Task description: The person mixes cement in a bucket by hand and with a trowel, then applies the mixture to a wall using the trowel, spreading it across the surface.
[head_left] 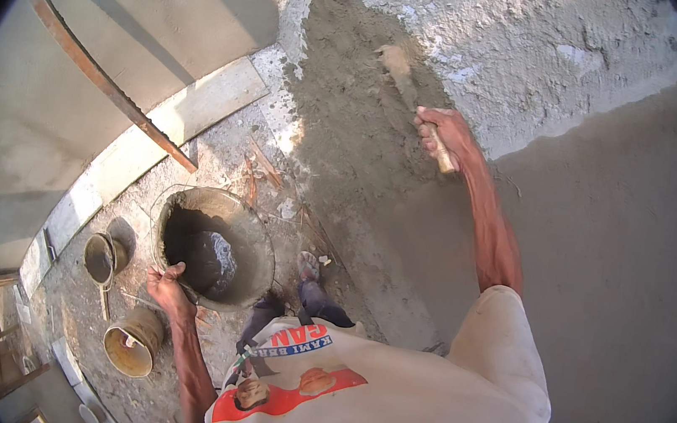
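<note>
My right hand [444, 136] is closed round the wooden handle of a trowel [398, 67]. Its blade lies against the wet mortar patch [354, 87] on the rough wall, near the patch's right side. Lower left, my left hand [170, 285] grips the rim of a large round bucket [258, 257]. Inside the bucket, grey mortar [196, 253] coats the wall and bottom, with a pale wet spot in the middle. My left thumb shows over the rim; the other fingers are partly hidden.
A small pail with a handle [100, 257] and a yellowish bucket [132, 343] stand left of the large bucket. Wood scraps [264, 160] litter the floor by the wall. A curved-looking wooden strip [102, 68] crosses the upper left. Smooth grey plaster [616, 220] covers the right side.
</note>
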Available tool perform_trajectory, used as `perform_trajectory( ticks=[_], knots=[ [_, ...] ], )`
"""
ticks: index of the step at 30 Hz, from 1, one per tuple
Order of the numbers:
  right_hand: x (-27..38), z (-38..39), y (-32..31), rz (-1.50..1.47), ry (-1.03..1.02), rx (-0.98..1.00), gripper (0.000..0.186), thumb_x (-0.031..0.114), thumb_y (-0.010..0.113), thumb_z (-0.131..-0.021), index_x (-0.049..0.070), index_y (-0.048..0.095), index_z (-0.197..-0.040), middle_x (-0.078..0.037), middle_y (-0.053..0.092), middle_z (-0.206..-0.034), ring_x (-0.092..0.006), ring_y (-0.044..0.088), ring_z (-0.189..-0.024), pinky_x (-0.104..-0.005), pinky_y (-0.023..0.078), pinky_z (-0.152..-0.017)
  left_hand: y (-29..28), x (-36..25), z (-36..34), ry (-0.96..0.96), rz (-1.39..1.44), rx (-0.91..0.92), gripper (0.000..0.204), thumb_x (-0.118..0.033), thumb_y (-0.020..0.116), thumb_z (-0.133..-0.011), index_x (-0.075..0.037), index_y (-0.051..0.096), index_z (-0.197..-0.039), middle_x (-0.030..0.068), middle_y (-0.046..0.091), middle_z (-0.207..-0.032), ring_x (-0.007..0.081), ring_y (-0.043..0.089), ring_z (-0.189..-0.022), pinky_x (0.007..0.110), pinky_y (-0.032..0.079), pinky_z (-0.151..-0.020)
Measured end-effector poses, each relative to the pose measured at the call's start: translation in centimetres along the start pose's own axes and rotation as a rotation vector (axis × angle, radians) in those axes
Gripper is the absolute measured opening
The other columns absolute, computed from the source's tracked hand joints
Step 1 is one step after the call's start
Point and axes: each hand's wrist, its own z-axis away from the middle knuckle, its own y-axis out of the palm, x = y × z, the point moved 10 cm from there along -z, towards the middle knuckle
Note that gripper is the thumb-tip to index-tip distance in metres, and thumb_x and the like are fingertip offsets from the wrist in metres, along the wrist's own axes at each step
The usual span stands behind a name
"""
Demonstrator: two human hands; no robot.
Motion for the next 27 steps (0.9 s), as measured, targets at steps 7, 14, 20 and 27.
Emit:
perform_trajectory(
  ticks=[7, 14, 20, 27],
  knots=[
    [0.4, 12.4, 0.2, 0.042, -0.259, -0.327, 0.028, 0.030, 0.062, -0.105, 0.003, 0.063, -0.103, 0.002, 0.052, -0.068, -0.0077, 0.047, -0.048, -0.0259, 0.037, -0.042, -1.8, -1.3, -1.3, 0.019, -0.128, -0.030, 0.038, 0.015, 0.063, -0.071, -0.015, 0.041, -0.079, -0.0042, 0.045, -0.075, 0.0094, 0.045, -0.069, 0.027, 0.044, -0.067],
    [-11.7, 15.2, 20.5, 0.716, -0.499, 0.031, 0.044, 0.020, 0.069, -0.094, -0.004, 0.061, -0.130, -0.027, 0.069, -0.122, -0.0445, 0.067, -0.112, -0.0492, 0.054, -0.095, 7.7, -2.8, -1.9, -0.067, -0.109, 0.247, 0.042, 0.018, 0.065, -0.072, -0.015, 0.040, -0.077, -0.0061, 0.041, -0.072, 0.0062, 0.040, -0.066, 0.025, 0.039, -0.062],
    [-14.5, 12.6, 32.7, 1.020, -0.440, -0.029, 0.029, 0.010, 0.069, -0.087, -0.002, 0.064, -0.112, -0.026, 0.066, -0.112, -0.0463, 0.070, -0.100, -0.0553, 0.058, -0.084, 12.1, -8.1, -1.1, -0.003, -0.119, 0.522, 0.040, 0.017, 0.066, -0.073, -0.014, 0.041, -0.075, -0.0077, 0.041, -0.072, 0.0052, 0.038, -0.065, 0.024, 0.037, -0.061],
    [-13.1, 14.6, 35.4, 0.829, -0.711, -0.001, 0.022, 0.003, 0.062, -0.085, -0.006, 0.062, -0.105, -0.025, 0.067, -0.103, -0.0470, 0.073, -0.088, -0.0543, 0.061, -0.077, 15.9, -12.4, -0.7, 0.147, -0.136, 0.769, 0.039, 0.012, 0.069, -0.071, -0.014, 0.040, -0.076, -0.0087, 0.037, -0.074, 0.0053, 0.034, -0.069, 0.022, 0.030, -0.062]
  ],
)
